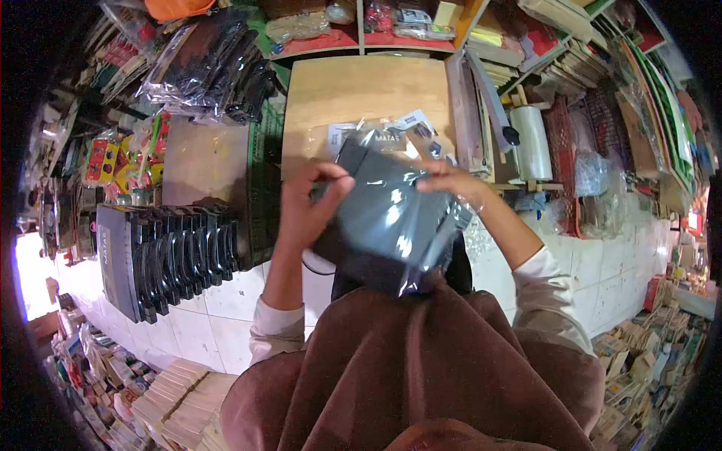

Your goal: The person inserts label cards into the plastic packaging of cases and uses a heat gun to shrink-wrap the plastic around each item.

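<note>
A dark flat item in clear, shiny plastic wrap (387,218) lies tilted in front of my body, above my lap. My left hand (316,199) is at its left edge, with thumb and fingers curled towards each other; whether they pinch the wrap I cannot make out. On the upper right edge of the package rests my right hand (451,183), its fingers closed over the plastic. Just beyond the package, a clear bag with "MATAS" lettering (387,138) and white printed cards (415,120) lie on the wooden table (365,86).
Wrapped black packages (169,255) stand in a row at the left. More plastic-wrapped dark items (207,68) are piled at the upper left, beside a green crate (267,173). A plastic roll (530,143) stands at the right. Cardboard bundles (177,398) lie at the lower left.
</note>
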The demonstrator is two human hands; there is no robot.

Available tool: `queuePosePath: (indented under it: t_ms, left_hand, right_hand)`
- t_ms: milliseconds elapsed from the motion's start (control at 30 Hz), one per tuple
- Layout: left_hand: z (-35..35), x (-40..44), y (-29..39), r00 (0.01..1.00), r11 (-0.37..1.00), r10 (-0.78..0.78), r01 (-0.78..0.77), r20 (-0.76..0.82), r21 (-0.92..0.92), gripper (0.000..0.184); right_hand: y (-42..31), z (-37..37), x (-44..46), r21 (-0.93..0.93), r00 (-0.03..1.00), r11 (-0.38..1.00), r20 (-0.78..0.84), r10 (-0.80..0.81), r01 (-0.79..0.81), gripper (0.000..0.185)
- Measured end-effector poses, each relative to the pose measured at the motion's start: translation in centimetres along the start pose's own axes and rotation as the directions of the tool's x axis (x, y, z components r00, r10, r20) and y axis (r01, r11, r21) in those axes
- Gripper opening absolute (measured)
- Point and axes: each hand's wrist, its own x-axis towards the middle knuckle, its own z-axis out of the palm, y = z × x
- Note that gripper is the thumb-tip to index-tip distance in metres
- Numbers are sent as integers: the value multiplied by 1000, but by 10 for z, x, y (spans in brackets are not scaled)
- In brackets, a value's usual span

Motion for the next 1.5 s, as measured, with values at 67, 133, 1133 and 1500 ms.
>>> queuePosePath:
  t_ms: [67,133,1133,1500]
  left_hand:
    - [32,7,-11,965,934,237,-259,113,248,30]
    - [71,-6,-51,931,875,250,-335,268,349,40]
    - [107,43,-78,971,860,-225,159,-81,-485,65]
    - [121,-35,28,989,915,37,-91,-142,-394,76]
  right_hand:
    - [5,24,-11,-230,987,972,158,-14,51,51]
    - [11,38,-11,-433,974,899,225,35,68,46]
    - [-9,5,8,-3,810,969,-548,-207,245,11]
    - [6,81,-75,-180,575,773,-570,-586,609,12]
